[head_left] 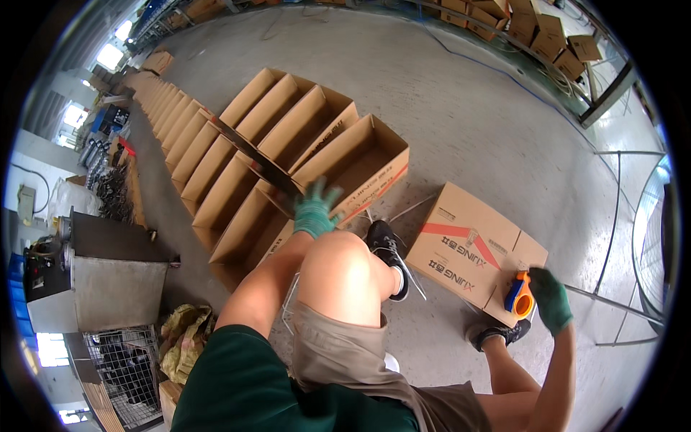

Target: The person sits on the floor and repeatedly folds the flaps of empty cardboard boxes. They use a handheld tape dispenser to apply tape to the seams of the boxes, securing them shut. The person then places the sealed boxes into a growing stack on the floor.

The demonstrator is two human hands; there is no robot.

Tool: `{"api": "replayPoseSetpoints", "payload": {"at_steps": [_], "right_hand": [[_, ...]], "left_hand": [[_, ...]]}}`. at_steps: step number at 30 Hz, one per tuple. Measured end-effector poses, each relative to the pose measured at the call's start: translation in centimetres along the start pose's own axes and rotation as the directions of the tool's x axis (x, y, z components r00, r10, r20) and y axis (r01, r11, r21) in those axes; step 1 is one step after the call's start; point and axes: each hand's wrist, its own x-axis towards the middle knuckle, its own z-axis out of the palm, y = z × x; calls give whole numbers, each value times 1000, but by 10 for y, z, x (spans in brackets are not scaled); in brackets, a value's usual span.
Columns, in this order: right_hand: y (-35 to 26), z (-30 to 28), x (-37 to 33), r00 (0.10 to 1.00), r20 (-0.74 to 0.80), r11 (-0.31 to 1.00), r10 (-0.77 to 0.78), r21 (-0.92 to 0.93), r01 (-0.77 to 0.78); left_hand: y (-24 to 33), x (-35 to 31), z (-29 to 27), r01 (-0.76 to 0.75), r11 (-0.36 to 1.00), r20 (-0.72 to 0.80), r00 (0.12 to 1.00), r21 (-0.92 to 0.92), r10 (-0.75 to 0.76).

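Observation:
My left hand (315, 209), in a green glove, is spread at the near corner of an open cardboard box (378, 173); motion blurs its fingers, and I cannot tell whether they touch the box. My right hand (553, 301), also gloved in green, is beside an orange and blue tape dispenser (520, 295). Its fingers look bent but are dark and smeared, so any grip on the dispenser cannot be made out. Under the dispenser is a closed cardboard box (464, 248) with a red stripe, on the floor between my feet.
Open boxes (216, 176) stand close together in rows, running off to the far left. A metal cabinet (115, 288) and a wire cage (126, 374) are at left. Thin metal rods (612, 306) and a large round fan guard (655, 245) stand at right. A blue cable (504, 72) crosses the floor.

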Motion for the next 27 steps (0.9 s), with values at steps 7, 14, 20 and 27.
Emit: {"api": "replayPoseSetpoints", "payload": {"at_steps": [7,14,20,27], "right_hand": [[-5,27,-41,983,109,986,146,-91,-137],[2,35,-34,979,87,970,185,-176,-168],[8,31,-29,983,66,968,170,-200,-154],[26,28,-8,999,13,896,34,-443,-25]], "left_hand": [[-2,31,-16,315,942,455,827,114,-332],[-61,77,-12,340,930,345,863,144,-369],[-91,130,-17,254,914,312,882,316,-353],[-34,127,-69,153,940,243,942,306,-233]]}}
